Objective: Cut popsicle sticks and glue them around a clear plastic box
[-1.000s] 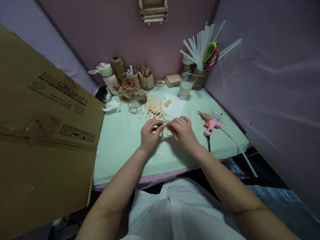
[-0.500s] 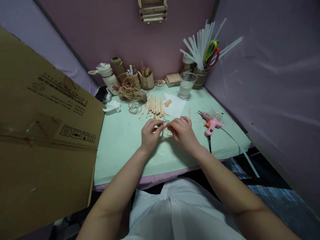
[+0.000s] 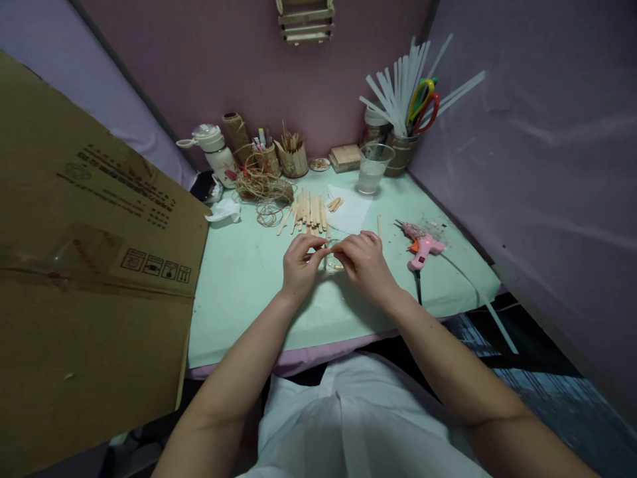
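Observation:
My left hand (image 3: 301, 265) and my right hand (image 3: 363, 265) meet fingertip to fingertip low over the table, both closed in a pinch. What the fingertips pinch is too small and too covered to make out. Between and just beneath them sits a small clear dish (image 3: 334, 264), partly hidden by my right fingers. Right behind my hands lies a loose pile of wooden craft sticks (image 3: 309, 211). A few short stick pieces (image 3: 335, 204) rest on a white paper napkin (image 3: 353, 211). One single craft stick (image 3: 379, 226) lies beyond my right hand.
A pink hot glue gun (image 3: 423, 251) lies at the right with its cord. A plastic cup of cloudy liquid (image 3: 371, 174), a tangle of twine (image 3: 263, 189) and a white bottle (image 3: 219, 159) stand along the back. A large cardboard box (image 3: 99, 265) walls off the left side.
Both hands hold nearly the same pose over the clear dish. The whole view has shifted very slightly; nothing on the table has visibly moved.

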`<state>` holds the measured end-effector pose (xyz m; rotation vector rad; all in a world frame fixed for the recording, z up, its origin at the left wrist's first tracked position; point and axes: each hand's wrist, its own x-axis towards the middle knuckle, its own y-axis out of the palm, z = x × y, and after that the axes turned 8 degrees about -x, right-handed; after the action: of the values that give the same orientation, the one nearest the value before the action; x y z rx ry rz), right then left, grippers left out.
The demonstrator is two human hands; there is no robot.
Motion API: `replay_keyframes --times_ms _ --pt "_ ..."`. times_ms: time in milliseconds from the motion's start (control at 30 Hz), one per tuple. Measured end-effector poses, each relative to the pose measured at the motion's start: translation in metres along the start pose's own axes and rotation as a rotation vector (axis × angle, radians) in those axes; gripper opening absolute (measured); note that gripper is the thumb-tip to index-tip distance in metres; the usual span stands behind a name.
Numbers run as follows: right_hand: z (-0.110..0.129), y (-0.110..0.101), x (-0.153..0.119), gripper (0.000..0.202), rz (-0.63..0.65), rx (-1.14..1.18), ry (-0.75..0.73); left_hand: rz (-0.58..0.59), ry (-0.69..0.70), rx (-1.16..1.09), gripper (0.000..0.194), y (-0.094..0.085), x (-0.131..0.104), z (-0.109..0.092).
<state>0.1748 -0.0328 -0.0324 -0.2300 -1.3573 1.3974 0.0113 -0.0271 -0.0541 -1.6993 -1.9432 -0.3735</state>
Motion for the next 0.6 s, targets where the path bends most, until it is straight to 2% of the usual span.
replay_keyframes --times_ms 267,600 --pt "0.005 0.003 -0.001 0.002 -0.021 -0.012 0.031 0.041 -0.019 -0.031 0.004 -0.001 -0.001 -0.001" --pt "0.012 0.015 0.0 0.007 -0.111 -0.152 0.081 0.049 -0.04 -0.069 0.005 0.0 -0.001 0.0"
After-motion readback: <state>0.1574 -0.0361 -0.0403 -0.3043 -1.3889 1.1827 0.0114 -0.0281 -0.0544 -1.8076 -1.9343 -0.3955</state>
